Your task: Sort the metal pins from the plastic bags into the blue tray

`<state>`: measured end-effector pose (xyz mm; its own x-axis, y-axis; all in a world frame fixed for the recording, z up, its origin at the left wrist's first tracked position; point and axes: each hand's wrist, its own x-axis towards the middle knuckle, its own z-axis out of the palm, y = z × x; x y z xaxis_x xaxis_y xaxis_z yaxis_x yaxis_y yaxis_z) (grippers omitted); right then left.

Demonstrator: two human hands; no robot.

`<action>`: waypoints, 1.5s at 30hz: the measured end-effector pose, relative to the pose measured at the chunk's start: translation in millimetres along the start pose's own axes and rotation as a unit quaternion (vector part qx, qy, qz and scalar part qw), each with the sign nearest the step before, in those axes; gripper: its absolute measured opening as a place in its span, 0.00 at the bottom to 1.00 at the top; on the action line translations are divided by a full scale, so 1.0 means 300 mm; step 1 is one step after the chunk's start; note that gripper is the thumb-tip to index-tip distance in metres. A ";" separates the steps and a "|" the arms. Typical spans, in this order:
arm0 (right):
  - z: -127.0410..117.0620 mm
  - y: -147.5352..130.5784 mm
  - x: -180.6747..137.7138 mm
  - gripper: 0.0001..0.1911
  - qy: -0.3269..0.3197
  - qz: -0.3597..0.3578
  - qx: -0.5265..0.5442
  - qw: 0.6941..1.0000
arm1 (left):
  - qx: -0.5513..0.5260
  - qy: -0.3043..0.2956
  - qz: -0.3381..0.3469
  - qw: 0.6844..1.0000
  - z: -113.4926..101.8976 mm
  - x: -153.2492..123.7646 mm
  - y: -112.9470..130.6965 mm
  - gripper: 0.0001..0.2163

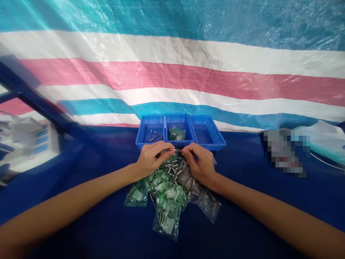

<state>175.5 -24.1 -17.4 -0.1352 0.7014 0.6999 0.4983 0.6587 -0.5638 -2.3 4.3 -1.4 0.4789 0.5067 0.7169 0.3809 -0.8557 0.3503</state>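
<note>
My left hand [155, 157] pinches a slim metal rod [175, 149] between thumb and fingertips, just in front of the blue bins. The fingers of my right hand [201, 163] are closed at the rod's other end; whether a second piece is there I cannot tell. Below both hands lies a heap of small clear and green-tinted plastic bags [171, 194], with several loose metal rods [172, 168] on top. One bag [136, 194] with rods and a white slip lies at the left, and another bag [167, 219] lies nearest me.
Three joined blue bins stand behind the heap: the left bin [142, 131] holds a few rods, the middle bin [168, 144] a green bag, the right bin [206, 135] shows a bare floor. White equipment [48, 140] sits left. A plastic-wrapped bundle [323, 138] lies right. A striped sheet [172, 75] hangs behind.
</note>
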 end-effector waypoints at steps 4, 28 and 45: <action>-0.004 -0.004 0.001 0.12 -0.008 0.000 0.007 1.000 | -0.006 -0.005 -0.006 1.000 0.000 -0.001 -0.003 0.07; -0.001 0.001 -0.001 0.12 -0.010 -0.031 0.024 0.999 | -0.026 -0.057 -0.002 0.998 -0.002 -0.003 -0.005 0.10; 0.001 -0.008 -0.003 0.03 0.026 -0.019 0.046 0.998 | -0.025 -0.050 -0.003 0.998 0.004 -0.008 -0.008 0.06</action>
<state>174.2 -26.1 -16.7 -0.1062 0.6611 0.7427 0.4120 0.7091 -0.5723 -3.6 5.3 -4.7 0.5543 0.5168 0.6524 0.3443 -0.8561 0.3856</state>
